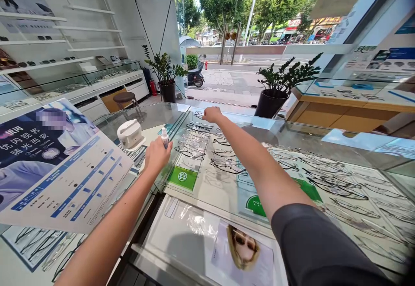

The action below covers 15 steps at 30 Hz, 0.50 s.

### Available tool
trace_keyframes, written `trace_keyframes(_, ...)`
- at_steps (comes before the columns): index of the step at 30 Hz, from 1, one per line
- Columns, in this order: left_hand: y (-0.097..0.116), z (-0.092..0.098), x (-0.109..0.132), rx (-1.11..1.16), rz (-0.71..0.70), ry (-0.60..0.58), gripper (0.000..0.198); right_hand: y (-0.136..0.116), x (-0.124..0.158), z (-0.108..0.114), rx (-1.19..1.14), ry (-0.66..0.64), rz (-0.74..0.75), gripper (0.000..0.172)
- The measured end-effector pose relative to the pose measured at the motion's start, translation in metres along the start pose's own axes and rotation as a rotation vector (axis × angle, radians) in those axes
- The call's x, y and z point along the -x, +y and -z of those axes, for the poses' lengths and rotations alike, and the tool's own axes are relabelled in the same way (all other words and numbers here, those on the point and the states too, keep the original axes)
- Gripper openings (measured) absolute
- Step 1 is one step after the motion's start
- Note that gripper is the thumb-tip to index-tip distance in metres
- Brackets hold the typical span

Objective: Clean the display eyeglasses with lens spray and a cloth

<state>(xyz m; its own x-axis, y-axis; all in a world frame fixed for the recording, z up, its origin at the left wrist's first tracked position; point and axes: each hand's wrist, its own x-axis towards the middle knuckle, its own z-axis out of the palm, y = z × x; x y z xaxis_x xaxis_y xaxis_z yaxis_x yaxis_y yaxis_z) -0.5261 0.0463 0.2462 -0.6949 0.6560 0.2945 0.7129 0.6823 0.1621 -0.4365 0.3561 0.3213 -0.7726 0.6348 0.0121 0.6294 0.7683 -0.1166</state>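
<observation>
My left hand (156, 152) is closed around a small white spray bottle (165, 136), which stands upright above the glass counter. Stretched far forward, my right hand (212, 114) is a fist at the far part of the glass display counter (223, 191). Whatever the fist holds, if anything, is hidden. A pair of glasses (198, 115) shows just left of the fist; I cannot tell whether the hand touches it or it lies under the glass. Rows of eyeglasses (227, 162) lie inside the counter below my right arm.
A white device (130, 133) sits on the counter left of the bottle. A large printed board (61, 165) leans at the left. Green cards (182, 177) lie inside the case. Beyond the counter are potted plants (271, 102) and a stool (125, 98). An open drawer (181, 238) is close to me.
</observation>
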Motion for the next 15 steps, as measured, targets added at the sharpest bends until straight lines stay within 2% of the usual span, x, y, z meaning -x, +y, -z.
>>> trace_keyframes(3, 0.000, 0.000, 0.000, 0.000, -0.003, -0.007, 0.048, 0.004, -0.015, -0.019, 0.027, -0.028, 0.001, 0.022)
trace_keyframes(6, 0.000, 0.001, 0.000, 0.006, 0.006, -0.019, 0.047, 0.006, -0.023, -0.028, 0.033, -0.050, 0.006, 0.024)
trace_keyframes(10, 0.001, 0.003, 0.001, 0.017, 0.018, -0.026, 0.045, 0.007, -0.024, -0.028, 0.027, -0.060, 0.005, 0.025)
trace_keyframes(15, 0.001, 0.002, 0.001, 0.036, 0.018, -0.016, 0.046, 0.003, -0.014, -0.019, 0.034, -0.021, 0.018, 0.022)
